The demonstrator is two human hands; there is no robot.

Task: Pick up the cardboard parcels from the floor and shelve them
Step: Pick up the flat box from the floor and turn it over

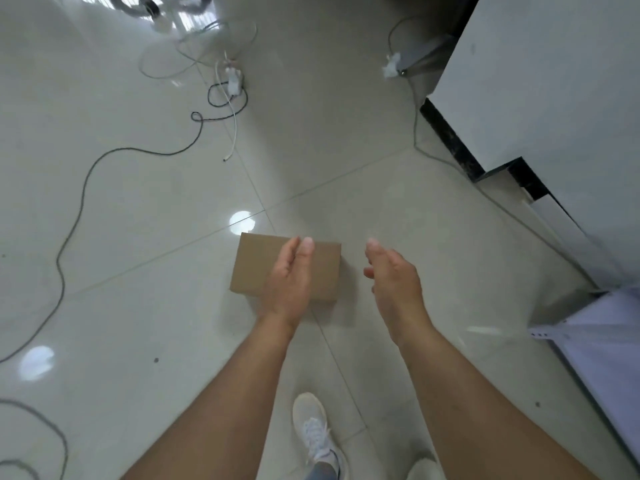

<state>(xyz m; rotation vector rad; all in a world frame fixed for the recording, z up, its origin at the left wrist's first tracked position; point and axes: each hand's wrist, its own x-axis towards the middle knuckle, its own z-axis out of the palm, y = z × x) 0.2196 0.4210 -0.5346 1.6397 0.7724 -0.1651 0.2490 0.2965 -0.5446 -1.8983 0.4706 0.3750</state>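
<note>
A white shoe (pixel 317 434) stands nearest. Above it, the left hand (pixel 289 282) and right hand (pixel 394 275) reach out with a wide, empty grip over a cardboard parcel (pixel 256 268) on the floor (pixel 138 306). Farther off, loose cables (pixel 69 233) could trip the person.

an indoor workroom: glossy tiled floor (pixel 138 237), loose cables (pixel 79 188), white cabinet (pixel 554 81)

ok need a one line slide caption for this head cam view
Two bare hands, left hand and right hand, reach open toward a flat brown cardboard parcel on a glossy tiled floor.
</note>
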